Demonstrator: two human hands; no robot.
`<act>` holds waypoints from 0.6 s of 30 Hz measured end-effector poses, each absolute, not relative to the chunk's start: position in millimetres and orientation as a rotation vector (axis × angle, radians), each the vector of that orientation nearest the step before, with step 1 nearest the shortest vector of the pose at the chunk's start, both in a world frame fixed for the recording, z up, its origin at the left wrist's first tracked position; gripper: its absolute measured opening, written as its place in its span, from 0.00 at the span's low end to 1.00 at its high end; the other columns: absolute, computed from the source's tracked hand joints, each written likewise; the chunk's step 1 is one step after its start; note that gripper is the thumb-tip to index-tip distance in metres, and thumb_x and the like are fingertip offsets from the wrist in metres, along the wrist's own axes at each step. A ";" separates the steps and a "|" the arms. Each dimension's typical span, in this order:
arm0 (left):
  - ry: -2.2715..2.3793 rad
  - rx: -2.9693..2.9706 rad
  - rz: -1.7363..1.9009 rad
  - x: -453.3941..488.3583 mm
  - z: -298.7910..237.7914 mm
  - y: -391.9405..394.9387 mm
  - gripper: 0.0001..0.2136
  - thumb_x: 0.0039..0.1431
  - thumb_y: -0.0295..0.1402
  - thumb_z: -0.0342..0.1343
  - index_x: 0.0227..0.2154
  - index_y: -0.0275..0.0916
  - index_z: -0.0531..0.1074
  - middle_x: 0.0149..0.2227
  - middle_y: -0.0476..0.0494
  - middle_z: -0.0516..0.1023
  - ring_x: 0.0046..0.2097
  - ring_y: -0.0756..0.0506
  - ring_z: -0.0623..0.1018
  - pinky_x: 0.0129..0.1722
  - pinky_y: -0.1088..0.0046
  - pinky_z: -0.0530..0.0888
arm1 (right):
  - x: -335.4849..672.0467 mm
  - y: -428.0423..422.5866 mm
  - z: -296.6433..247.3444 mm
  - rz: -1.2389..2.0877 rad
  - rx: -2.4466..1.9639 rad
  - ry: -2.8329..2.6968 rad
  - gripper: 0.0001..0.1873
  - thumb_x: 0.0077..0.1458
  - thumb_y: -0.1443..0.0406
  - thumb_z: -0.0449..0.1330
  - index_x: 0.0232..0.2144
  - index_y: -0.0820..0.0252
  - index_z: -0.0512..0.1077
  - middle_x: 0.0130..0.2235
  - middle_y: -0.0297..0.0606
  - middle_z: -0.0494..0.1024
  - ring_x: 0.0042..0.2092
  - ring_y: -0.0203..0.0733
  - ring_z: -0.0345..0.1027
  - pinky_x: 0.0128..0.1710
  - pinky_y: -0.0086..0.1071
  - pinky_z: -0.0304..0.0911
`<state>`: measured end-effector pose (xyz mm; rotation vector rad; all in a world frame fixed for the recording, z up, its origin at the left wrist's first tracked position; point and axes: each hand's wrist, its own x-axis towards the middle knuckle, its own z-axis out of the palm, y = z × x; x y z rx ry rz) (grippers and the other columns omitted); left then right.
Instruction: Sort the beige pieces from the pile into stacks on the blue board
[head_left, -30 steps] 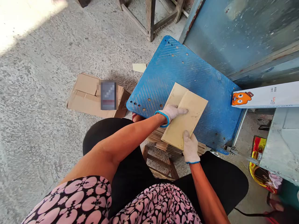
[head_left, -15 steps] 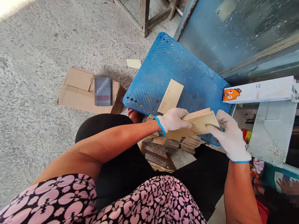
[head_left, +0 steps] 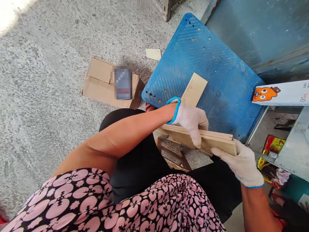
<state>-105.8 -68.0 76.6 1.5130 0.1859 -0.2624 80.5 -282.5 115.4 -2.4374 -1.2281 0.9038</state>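
Observation:
Both hands wear white knit gloves with blue cuffs. My left hand [head_left: 191,119] grips a small stack of thin wooden boards [head_left: 218,145] from above, its thumb on the near face and its fingers over the far side. Around the right end of the same boards is my right hand [head_left: 243,162], thumb on the near face. The boards stand on their long edges, tilted. Beyond my left hand, a single pale wooden board [head_left: 196,88] lies flat on the blue plastic surface [head_left: 224,64]. More stacked boards below are mostly hidden.
A cardboard box [head_left: 96,82] with a blurred dark object [head_left: 123,83] on top stands on the concrete floor. Near it lies a pale offcut [head_left: 153,53]. At right are a white box with an orange cartoon [head_left: 287,93] and a metal ledge [head_left: 293,148]. Part of another person shows lower right.
The boards have turned to show their upper edges and sit lower. My left hand has shifted its grip onto them from above. The whole view has swung, so surroundings appear further right.

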 end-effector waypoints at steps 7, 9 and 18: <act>0.612 1.524 -0.281 -108.5 72.1 -55.5 0.11 0.41 0.37 0.68 0.32 0.45 0.82 0.32 0.49 0.82 0.43 0.43 0.78 0.41 0.72 0.71 | 20.6 -278.0 60.0 1.262 -2.482 -1.441 0.25 0.46 0.45 0.68 0.44 0.47 0.80 0.39 0.35 0.82 0.40 0.49 0.75 0.40 0.36 0.67; 0.696 1.568 -0.291 -105.4 68.0 -55.3 0.10 0.44 0.37 0.67 0.32 0.44 0.82 0.32 0.47 0.81 0.44 0.41 0.78 0.42 0.70 0.71 | 2.4 -275.3 40.3 1.365 -2.483 -1.587 0.23 0.52 0.46 0.65 0.48 0.46 0.78 0.43 0.36 0.82 0.43 0.50 0.75 0.42 0.37 0.65; 0.699 1.702 -0.235 -106.4 58.2 -57.5 0.10 0.43 0.38 0.69 0.30 0.43 0.82 0.34 0.41 0.80 0.46 0.35 0.77 0.43 0.63 0.70 | -45.8 -270.6 -44.9 1.555 -2.538 -2.065 0.21 0.61 0.49 0.56 0.51 0.49 0.73 0.47 0.40 0.79 0.45 0.48 0.74 0.40 0.33 0.62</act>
